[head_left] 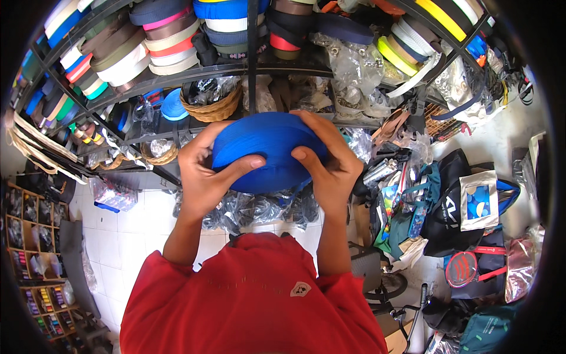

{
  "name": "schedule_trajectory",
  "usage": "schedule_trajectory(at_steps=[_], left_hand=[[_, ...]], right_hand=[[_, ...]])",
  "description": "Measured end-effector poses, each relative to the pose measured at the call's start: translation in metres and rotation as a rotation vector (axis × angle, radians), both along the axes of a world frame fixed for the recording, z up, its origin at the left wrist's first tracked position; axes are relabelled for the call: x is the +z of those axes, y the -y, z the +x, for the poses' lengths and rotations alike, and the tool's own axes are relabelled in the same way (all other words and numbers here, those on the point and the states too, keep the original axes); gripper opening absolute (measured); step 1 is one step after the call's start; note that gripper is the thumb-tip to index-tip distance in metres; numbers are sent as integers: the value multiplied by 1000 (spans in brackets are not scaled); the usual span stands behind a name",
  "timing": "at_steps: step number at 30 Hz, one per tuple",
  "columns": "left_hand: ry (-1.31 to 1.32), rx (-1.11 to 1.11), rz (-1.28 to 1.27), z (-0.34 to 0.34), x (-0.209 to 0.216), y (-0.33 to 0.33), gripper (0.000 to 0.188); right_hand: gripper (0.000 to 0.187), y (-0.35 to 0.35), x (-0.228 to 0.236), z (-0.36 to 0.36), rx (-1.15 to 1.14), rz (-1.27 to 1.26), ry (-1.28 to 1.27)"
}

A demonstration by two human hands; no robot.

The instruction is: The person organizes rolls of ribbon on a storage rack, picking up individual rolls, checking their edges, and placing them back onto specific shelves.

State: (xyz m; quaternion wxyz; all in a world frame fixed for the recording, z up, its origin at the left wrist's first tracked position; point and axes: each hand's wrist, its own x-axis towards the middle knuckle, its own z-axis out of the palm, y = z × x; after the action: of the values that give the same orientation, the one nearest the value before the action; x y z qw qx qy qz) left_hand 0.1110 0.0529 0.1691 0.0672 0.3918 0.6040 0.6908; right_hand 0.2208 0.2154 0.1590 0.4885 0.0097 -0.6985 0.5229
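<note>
A large roll of blue webbing [268,141] is held up in front of me, its coiled flat side toward me. My left hand [207,168] grips its left edge, the thumb pressed on the coils. On the right edge is my right hand [331,162], its thumb also lying on the flat side. The other fingers of both hands wrap behind the roll and are partly hidden. Just beyond the roll stands a black metal shelf [295,66] stacked with webbing rolls in many colours.
A wicker basket [213,106] and a smaller blue roll [174,105] sit on the lower shelf. Clear plastic bags lie beneath. Bags, including a black tote bag [442,221], crowd the floor at right. A wooden rack of thread spools [44,295] stands at lower left.
</note>
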Motion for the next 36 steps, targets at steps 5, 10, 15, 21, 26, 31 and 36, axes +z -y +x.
schedule_trajectory(at_steps=[5, 10, 15, 21, 26, 31, 36], left_hand=[[130, 118, 173, 18, -13, -15, 43], [119, -4, 128, 29, -27, -13, 45], [165, -189, 34, 19, -5, -9, 40], [52, 16, 70, 32, -7, -15, 35], [92, 296, 345, 44, -31, -30, 38], [191, 68, 332, 49, -41, -16, 39], [250, -113, 337, 39, -41, -6, 38]], right_hand=[[39, 44, -27, -11, -258, -409, -184], [34, 30, -25, -7, -352, -350, -202], [28, 1, 1, 14, -87, 69, -34], [31, 14, 2, 15, -187, 14, -66], [31, 45, -29, 2, -379, -404, -235], [33, 30, -28, 5, -536, -406, -206], [29, 22, -16, 14, -452, -382, -189]])
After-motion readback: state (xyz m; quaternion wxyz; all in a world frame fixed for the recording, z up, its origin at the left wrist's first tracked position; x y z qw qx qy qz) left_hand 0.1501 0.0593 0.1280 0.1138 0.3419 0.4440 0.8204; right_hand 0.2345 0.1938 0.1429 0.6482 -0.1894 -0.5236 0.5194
